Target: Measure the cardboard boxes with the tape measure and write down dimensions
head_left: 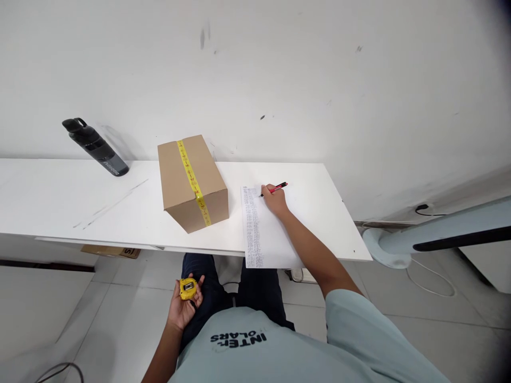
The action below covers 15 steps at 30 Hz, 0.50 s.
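My right hand (274,200) grips a red pen (275,188) with its tip on a sheet of paper (263,234) that carries a column of small writing down its left side. The sheet lies on the white table (80,202) and overhangs the front edge. My left hand (183,303) hangs below the table beside my leg, palm up, with a small yellow tape measure (188,288) held in its fingers. A brown cardboard box (192,182) sealed with yellow tape stands on the table just left of the paper.
A dark water bottle (95,146) stands at the back left of the table against the white wall. A pale blue chair arm (439,234) juts in from the right. A cable (433,279) lies on the tiled floor. Cardboard (110,251) sits under the table.
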Each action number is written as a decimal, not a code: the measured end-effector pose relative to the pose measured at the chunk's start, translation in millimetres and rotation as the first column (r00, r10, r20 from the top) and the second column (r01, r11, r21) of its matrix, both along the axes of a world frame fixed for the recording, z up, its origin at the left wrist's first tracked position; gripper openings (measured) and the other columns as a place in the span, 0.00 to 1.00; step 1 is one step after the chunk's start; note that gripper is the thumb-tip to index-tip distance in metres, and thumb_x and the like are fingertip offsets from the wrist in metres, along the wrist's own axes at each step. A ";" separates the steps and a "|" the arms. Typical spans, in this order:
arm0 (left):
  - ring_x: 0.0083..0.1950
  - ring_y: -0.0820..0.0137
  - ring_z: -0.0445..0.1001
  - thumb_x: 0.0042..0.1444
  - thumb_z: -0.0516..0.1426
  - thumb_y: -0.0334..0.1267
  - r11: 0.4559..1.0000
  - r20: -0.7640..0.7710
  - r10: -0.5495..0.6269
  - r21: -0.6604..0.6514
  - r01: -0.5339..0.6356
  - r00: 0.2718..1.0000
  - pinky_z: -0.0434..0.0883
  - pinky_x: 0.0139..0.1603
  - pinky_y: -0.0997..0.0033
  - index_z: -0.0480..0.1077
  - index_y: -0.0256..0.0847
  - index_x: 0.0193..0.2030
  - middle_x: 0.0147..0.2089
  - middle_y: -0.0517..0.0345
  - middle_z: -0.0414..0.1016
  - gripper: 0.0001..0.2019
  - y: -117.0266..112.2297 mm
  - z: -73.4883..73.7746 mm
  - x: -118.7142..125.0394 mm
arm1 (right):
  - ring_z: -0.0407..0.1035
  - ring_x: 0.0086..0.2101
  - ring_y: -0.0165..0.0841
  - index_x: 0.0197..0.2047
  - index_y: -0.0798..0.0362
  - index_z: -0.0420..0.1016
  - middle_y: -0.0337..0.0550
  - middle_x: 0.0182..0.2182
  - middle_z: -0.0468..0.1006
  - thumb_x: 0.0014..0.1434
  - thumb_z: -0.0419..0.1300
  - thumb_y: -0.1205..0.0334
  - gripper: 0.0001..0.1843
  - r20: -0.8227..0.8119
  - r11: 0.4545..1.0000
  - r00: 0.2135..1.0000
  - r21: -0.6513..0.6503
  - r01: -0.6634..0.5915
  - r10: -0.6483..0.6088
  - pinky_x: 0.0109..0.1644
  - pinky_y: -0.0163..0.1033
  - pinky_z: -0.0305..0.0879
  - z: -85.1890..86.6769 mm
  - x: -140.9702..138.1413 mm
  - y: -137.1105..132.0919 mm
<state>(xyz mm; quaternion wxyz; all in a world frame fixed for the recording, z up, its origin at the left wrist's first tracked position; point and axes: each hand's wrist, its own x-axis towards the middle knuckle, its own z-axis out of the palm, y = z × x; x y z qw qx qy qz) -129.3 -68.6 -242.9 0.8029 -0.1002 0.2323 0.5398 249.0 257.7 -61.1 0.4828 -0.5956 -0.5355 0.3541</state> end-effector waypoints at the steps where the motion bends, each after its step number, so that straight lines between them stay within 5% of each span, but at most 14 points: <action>1: 0.54 0.62 0.82 0.74 0.46 0.56 1.000 -0.001 0.001 0.002 -0.001 1.000 0.77 0.58 0.54 0.79 0.45 0.58 0.67 0.37 0.74 0.26 0.0 -0.3 -0.1 | 0.54 0.25 0.31 0.21 0.46 0.56 0.32 0.17 0.56 0.60 0.59 0.47 0.23 -0.001 1.000 1.000 0.001 0.003 -0.003 0.31 0.39 0.56 -0.1 0.2 0.2; 15: 0.54 0.63 0.82 0.73 0.49 0.55 1.000 0.006 -0.002 0.013 0.002 1.000 0.77 0.59 0.55 0.79 0.46 0.58 0.66 0.39 0.75 0.24 -0.1 -1.6 0.5 | 0.54 0.25 0.31 0.21 0.45 0.53 0.32 0.18 0.57 0.60 0.58 0.47 0.23 -0.003 1.000 1.000 0.010 0.012 -0.012 0.31 0.39 0.56 -0.3 0.2 0.5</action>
